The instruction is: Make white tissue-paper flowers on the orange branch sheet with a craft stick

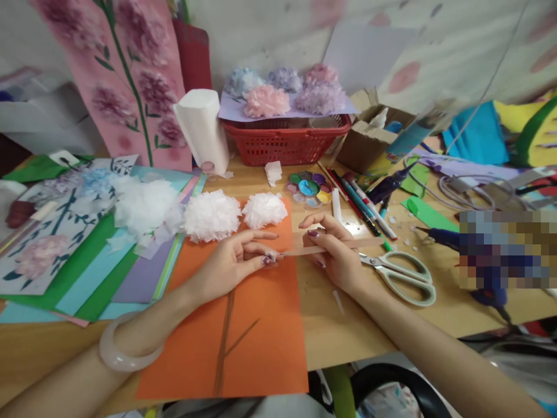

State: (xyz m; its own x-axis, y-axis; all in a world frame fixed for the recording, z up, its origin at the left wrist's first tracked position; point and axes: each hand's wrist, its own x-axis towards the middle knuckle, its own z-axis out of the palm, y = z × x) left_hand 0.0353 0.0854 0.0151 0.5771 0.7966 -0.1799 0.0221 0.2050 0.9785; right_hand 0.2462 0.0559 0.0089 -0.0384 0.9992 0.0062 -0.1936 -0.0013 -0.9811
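A thin, pale, see-through strip [301, 251] stretches between my two hands above the right edge of an orange sheet [261, 348]. My left hand [237, 255] pinches one end of it between thumb and fingertip. The fingers of my right hand [337, 249] are closed around its middle, and the other end sticks out past the knuckles. Two white crumpled-paper flowers [212, 215] rest at the top of the orange sheet, just beyond my left hand. Brown painted stem lines run down the sheet. Grey-green handled scissors [402, 276] lie beside my right wrist.
A red basket [278, 142] carrying pastel paper flowers stands at the back, beside a white tissue roll [202, 128]. Coloured sheets and a pile of white tissue [145, 203] cover the left. Paint pots [308, 187], pens and a dark blue glue gun [448, 237] lie rightward.
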